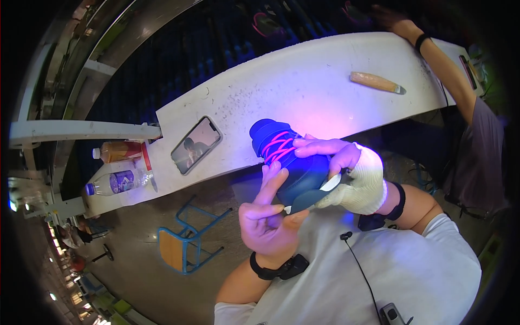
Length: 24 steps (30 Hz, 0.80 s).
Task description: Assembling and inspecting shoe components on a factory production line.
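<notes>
A dark blue shoe (pixel 300 170) with pink laces is held in front of my chest, its collar end pointing toward the table. A dark teal sole-like piece (pixel 306 200) with a white edge lies at the toe end; how far it is joined cannot be seen. My left hand (pixel 270 223), bare, pinches the left edge of this piece, with some fingers along the shoe's side. My right hand (pixel 355 176), in a white glove with bare fingertips, wraps the right side, fingers near the laces and thumb side by the white edge.
On the white table (pixel 238 81) lie a phone (pixel 196 145) and a wooden-handled tool (pixel 376 82). Two bottles (pixel 120 182) lie at its left end. Another person's arm (pixel 447 76) reaches over the far right. A blue-framed stool (pixel 187 241) stands at lower left.
</notes>
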### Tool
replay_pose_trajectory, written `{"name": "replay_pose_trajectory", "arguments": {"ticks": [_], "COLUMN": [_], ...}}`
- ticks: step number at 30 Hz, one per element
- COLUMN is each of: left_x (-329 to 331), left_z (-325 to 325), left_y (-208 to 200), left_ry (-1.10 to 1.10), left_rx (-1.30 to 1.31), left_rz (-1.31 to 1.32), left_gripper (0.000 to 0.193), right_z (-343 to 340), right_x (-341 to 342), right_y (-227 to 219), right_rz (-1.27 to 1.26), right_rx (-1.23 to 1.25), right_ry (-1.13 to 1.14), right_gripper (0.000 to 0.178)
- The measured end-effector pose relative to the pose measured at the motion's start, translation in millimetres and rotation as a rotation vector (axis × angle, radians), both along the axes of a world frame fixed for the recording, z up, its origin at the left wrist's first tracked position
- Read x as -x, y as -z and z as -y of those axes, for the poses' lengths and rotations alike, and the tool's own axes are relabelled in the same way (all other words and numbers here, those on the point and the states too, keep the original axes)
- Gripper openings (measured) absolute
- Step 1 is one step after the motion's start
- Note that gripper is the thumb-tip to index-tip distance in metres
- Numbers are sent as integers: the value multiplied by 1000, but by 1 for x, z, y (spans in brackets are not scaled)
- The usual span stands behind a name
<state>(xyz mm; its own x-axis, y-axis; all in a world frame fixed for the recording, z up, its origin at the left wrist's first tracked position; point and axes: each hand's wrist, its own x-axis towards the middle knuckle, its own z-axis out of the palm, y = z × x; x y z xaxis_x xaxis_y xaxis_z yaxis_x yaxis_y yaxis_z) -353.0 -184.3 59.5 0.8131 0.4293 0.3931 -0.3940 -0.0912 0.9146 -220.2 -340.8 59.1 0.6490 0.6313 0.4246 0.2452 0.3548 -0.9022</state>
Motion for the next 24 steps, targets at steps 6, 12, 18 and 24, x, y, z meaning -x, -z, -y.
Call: {"name": "replay_pose_trajectory", "arguments": {"ticks": [6, 12, 18, 24], "left_x": [-18, -15, -3, -20], "left_z": [-40, -32, -47, -66], "left_y": [-41, -32, -58, -72], "left_ry": [227, 83, 67, 172], "left_rx": [-342, -235, -50, -605], "left_rz": [-171, -165, -257, -418], "left_gripper": [58, 47, 36, 71], "right_z": [5, -9, -25, -40], "right_x": [-11, -26, -30, -32], "right_y": [-21, -9, 36, 47], "right_rz": [179, 439, 619, 685], "right_rx": [341, 249, 152, 89], "right_ry": [-33, 71, 135, 104], "right_gripper": [37, 45, 43, 47]}}
